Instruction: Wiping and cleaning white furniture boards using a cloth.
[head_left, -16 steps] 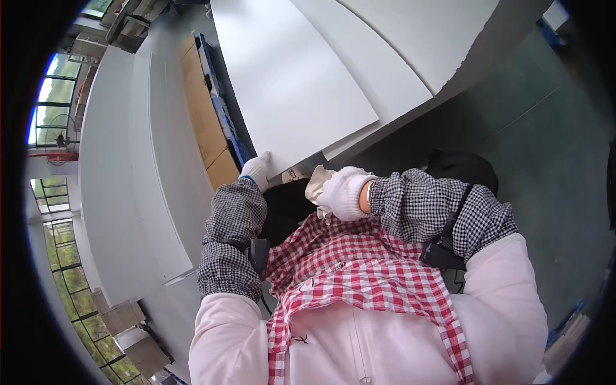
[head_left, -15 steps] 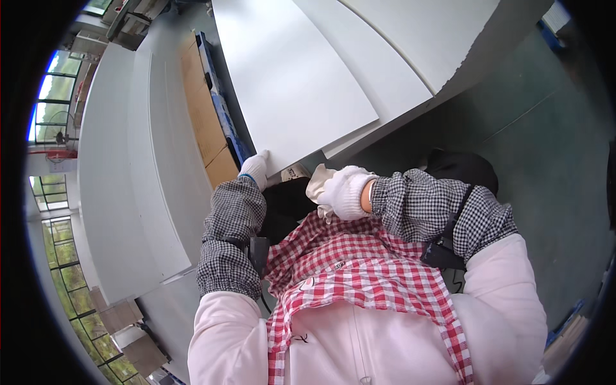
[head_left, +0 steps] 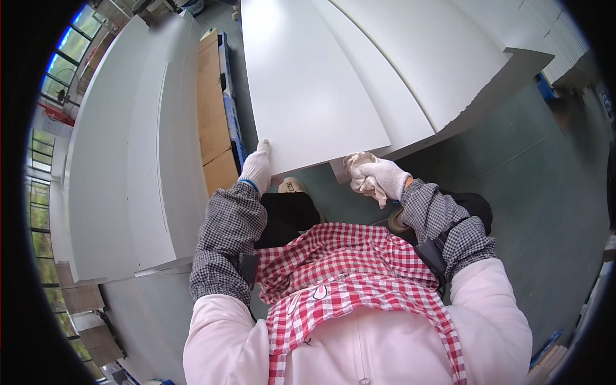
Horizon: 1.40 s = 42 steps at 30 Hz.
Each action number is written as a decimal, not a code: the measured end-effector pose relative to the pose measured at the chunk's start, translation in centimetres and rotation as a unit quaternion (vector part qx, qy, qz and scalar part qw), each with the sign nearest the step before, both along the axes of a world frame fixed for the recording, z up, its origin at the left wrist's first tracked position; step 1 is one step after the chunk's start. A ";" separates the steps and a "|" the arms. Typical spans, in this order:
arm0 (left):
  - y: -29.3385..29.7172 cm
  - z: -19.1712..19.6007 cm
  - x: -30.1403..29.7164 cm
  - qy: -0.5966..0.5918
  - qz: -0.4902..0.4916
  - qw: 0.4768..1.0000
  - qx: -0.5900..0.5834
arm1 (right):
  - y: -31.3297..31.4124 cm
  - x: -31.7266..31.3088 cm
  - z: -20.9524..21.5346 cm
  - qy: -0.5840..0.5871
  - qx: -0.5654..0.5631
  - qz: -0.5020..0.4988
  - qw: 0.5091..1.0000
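Observation:
A large white panel [head_left: 308,90] lies on top of a stack of similar boards ahead of me. My left hand [head_left: 258,168], in a white knit glove, is closed on the panel's near left corner, its thumb on the top face. In my gloved right hand [head_left: 389,177] is a crumpled off-white cloth [head_left: 361,168], gripped in the fingers. That cloth is at the panel's near edge, toward its right corner; whether it presses on the edge I cannot tell.
More white boards [head_left: 443,70] overlap to the right. On my left stands another board stack [head_left: 115,167]. Between the stacks lie a brown cardboard strip [head_left: 213,109] and a blue pallet [head_left: 233,128]. Green floor [head_left: 513,167] extends to the right.
My right hand has moved away from my body and to the right, taking the cloth to the panel's near edge. My left hand stays at the corner. The view has shifted slightly.

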State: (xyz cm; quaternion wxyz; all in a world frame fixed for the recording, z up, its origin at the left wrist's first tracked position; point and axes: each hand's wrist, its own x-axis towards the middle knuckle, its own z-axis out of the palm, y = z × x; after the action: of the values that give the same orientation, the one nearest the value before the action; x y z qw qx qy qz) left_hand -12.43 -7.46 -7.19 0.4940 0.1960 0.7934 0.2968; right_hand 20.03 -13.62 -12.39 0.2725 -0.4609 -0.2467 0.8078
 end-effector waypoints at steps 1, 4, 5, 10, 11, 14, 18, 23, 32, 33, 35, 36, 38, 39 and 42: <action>-0.1 0.1 -0.3 -0.005 -0.003 1.000 -0.008 | 0.3 -0.4 0.4 -0.014 0.006 0.030 0.999; -0.2 -0.2 -0.5 -0.010 -0.001 1.000 -0.009 | -0.2 -0.7 2.5 -0.177 0.055 0.159 0.970; -0.2 -0.4 -0.7 -0.013 -0.002 1.000 -0.004 | -0.6 -1.0 3.0 -0.202 0.079 0.205 0.954; 0.1 -1.2 -1.0 -0.002 -0.011 1.000 -0.012 | -1.5 -2.8 4.8 -0.290 0.130 0.342 0.884; 0.0 -1.5 -1.0 -0.001 -0.021 1.000 -0.004 | -1.6 -3.0 5.0 -0.295 0.133 0.342 0.882; 0.0 -1.4 -0.5 -0.004 -0.023 1.000 0.002 | -1.8 -2.8 1.7 -0.125 0.077 0.197 0.969; -0.1 -1.3 -0.9 0.004 -0.026 1.000 0.000 | 0.6 -2.5 0.9 0.063 -0.082 -0.057 0.993; 0.1 -1.2 -1.3 -0.004 -0.028 1.000 0.012 | 2.6 -3.7 -0.5 0.272 -0.049 -0.145 0.950; 0.0 4.5 -0.4 0.019 -0.076 0.996 0.040 | 3.0 -3.9 -1.1 0.250 -0.007 -0.235 0.939; 0.2 5.8 0.3 0.015 -0.088 0.995 0.034 | 3.1 -3.5 -0.3 0.250 -0.010 -0.247 0.936; 0.0 7.5 1.0 -0.009 -0.088 0.994 0.060 | 2.9 -3.5 1.9 0.248 -0.029 -0.278 0.927; -0.1 8.2 1.2 -0.006 -0.086 0.995 0.059 | 3.0 -3.4 2.7 0.247 -0.015 -0.272 0.930; -0.4 9.9 1.4 0.010 -0.081 0.995 0.056 | 2.7 -3.5 3.6 0.251 0.010 -0.258 0.933; -0.2 10.3 1.8 0.000 -0.066 0.996 0.057 | 2.9 -3.5 3.8 0.225 0.008 -0.258 0.939; 0.1 11.1 2.2 -0.027 -0.058 0.997 0.047 | 2.8 -3.1 5.0 0.204 -0.008 -0.284 0.937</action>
State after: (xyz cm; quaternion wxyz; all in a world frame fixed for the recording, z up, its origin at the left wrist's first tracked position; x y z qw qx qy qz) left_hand -10.22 -7.34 3.89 0.5214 0.2571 0.7523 0.3100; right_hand 16.92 -10.80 -7.39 0.5311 -0.3390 -0.0382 0.7756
